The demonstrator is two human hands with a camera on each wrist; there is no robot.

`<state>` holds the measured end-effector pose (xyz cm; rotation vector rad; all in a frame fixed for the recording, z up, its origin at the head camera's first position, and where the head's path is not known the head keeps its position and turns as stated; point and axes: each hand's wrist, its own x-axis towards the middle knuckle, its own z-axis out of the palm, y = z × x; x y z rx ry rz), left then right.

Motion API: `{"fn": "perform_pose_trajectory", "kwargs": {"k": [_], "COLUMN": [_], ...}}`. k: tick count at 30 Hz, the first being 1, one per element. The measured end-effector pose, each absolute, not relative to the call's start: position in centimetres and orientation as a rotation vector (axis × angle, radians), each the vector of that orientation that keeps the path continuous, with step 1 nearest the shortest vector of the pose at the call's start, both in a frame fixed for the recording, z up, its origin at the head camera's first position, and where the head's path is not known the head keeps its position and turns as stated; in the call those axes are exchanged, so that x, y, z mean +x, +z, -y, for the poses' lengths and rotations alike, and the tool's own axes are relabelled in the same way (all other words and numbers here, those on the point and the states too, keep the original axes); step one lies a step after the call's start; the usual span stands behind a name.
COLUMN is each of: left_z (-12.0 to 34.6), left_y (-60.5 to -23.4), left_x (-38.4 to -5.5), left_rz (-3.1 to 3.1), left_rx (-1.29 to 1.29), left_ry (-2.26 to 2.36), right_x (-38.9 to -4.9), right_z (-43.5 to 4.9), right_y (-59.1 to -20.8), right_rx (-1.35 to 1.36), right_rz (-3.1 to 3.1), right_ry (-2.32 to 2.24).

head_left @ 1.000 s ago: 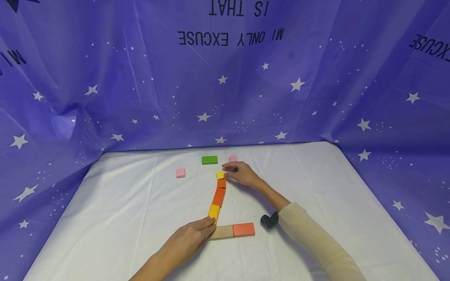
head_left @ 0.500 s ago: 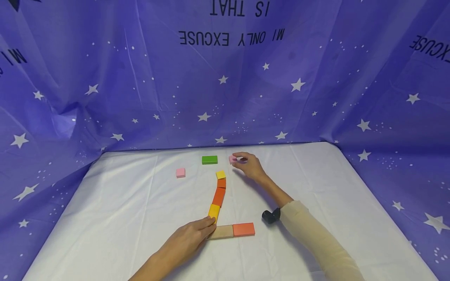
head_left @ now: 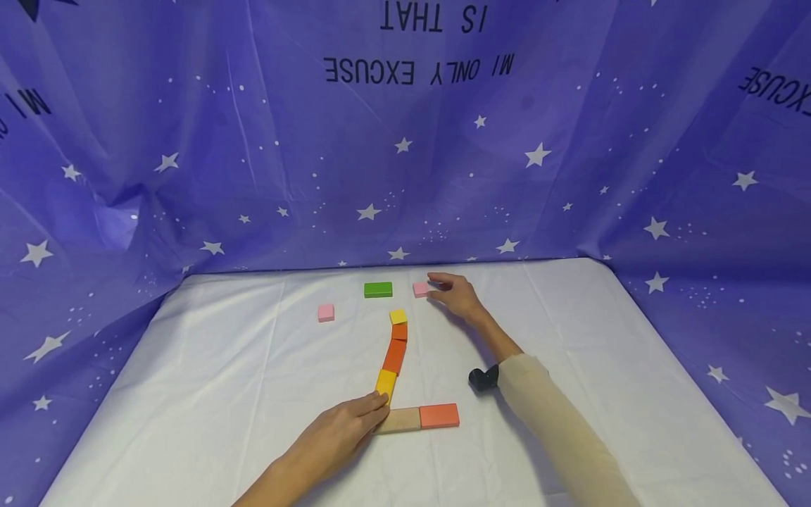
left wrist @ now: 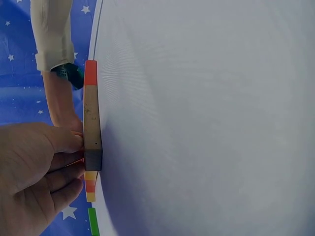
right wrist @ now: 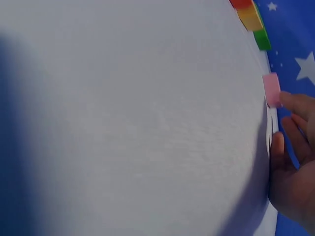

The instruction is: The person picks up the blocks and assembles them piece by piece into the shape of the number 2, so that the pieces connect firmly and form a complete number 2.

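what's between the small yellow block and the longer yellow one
A small orange block and a longer orange block, seen in the head view.

Starry curtains (head_left: 342,162) wall this table (head_left: 209,394) into a booth.

At about 4 o'clock the right hand (right wrist: 297,184) reaches in with its fingers apart, one fingertip at the edge of a pink block (right wrist: 271,89) lying between 2 and 3 o'clock on white cloth (right wrist: 138,118). Red (right wrist: 241,3), yellow (right wrist: 250,18) and green (right wrist: 263,39) blocks cluster between 1 and 2 o'clock; starred blue cloth (right wrist: 289,46) lies behind, towards 2 o'clock.
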<state>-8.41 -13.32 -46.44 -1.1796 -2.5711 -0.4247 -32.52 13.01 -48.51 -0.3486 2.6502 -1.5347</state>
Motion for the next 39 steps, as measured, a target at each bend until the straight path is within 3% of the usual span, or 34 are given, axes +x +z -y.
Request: {"fn": "perform_pose_trajectory", "kwargs": {"k": [39], "left_z": [13.3], "left_y": [-46.5], "left_x": [-8.5], "left_rz": [2.561], "left_rx": [-1.188], "left_ry": [-0.387], "right_x": [-32.5], "right_z": [-12.1], "right_y": [-47.9], "right_rx": [-0.497], "right_rz": [-2.693], "right_ry": [-1.349]}}
